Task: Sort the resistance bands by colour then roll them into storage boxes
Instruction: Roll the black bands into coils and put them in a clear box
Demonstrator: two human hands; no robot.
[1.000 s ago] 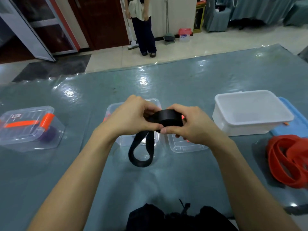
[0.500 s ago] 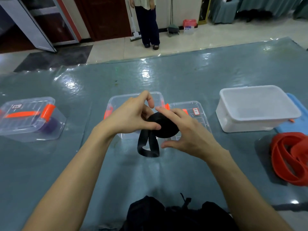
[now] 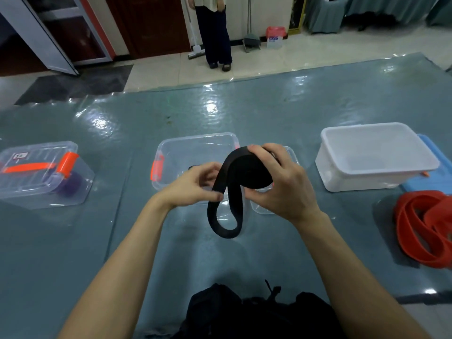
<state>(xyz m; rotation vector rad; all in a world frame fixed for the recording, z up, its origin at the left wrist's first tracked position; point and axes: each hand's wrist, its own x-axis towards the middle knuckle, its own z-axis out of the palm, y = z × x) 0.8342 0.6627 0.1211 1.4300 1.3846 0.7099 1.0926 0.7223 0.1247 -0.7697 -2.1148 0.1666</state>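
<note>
I hold a black resistance band (image 3: 244, 170), partly wound into a thick roll, above the table. My right hand (image 3: 283, 184) grips the roll with fingers over its top and thumb beneath. My left hand (image 3: 195, 184) pinches the loose tail, which hangs in a loop down to the table. Behind the hands sits an open clear storage box (image 3: 195, 145) with an orange latch. Its clear lid (image 3: 291, 157) lies to the right, mostly hidden by my right hand. A heap of red bands (image 3: 425, 231) lies at the right edge.
A closed clear box (image 3: 41, 172) with orange handle holds a purple roll at the left. A white tub (image 3: 376, 155) stands at the right on a blue lid (image 3: 435, 152). A black bag (image 3: 244, 314) lies at the near edge. A person (image 3: 215, 30) stands beyond the table.
The roll has moved right and up in my right hand and now stands on edge. My left hand shifted from the roll to pinching the tail, and the hanging loop is longer.
</note>
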